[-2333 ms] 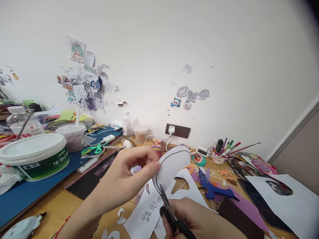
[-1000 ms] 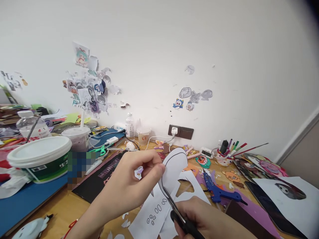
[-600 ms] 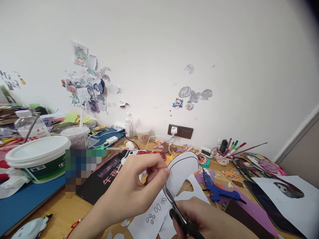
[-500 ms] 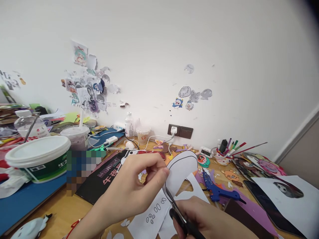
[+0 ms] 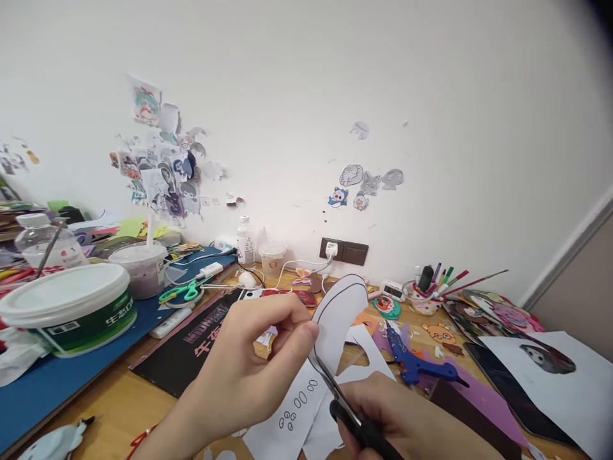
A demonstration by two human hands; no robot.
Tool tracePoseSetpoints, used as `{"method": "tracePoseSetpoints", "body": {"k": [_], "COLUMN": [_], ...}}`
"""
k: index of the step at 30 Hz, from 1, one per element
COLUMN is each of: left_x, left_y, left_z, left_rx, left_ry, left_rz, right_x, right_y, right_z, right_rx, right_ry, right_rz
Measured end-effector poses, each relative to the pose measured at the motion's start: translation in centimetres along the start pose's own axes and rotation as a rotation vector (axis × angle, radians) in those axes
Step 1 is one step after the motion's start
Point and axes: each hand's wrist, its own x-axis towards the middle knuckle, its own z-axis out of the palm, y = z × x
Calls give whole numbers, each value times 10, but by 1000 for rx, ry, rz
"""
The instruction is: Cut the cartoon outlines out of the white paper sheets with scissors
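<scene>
Two hands (image 5: 268, 358) nearly meeting, fingers curled

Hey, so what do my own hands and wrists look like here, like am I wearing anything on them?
Your left hand is ungloved, with a thin red cord bracelet at the wrist. Your right hand is ungloved too, with no bracelet or ring visible. No sleeve shows on either forearm.

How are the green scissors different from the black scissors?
The green scissors have bright green handles; the black scissors have dark ones. The green scissors lie beside a white power strip, while the black scissors are in the right hand, blades at the white paper. Both have finger loops.
</scene>
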Motion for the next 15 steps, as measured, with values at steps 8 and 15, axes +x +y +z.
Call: {"method": "tracePoseSetpoints", "body": {"k": [8, 15], "left_x": [-5, -5], "left_y": [-4, -6], "left_z": [11, 15], "left_rx": [80, 3], "left_ry": [93, 64], "left_rz": [77, 83], "right_x": [-6, -4], "right_y": [-6, -8], "right_z": [-2, -4], "right_rx": [-32, -45], "right_ry": [33, 12], "right_rz": [-18, -22]}}
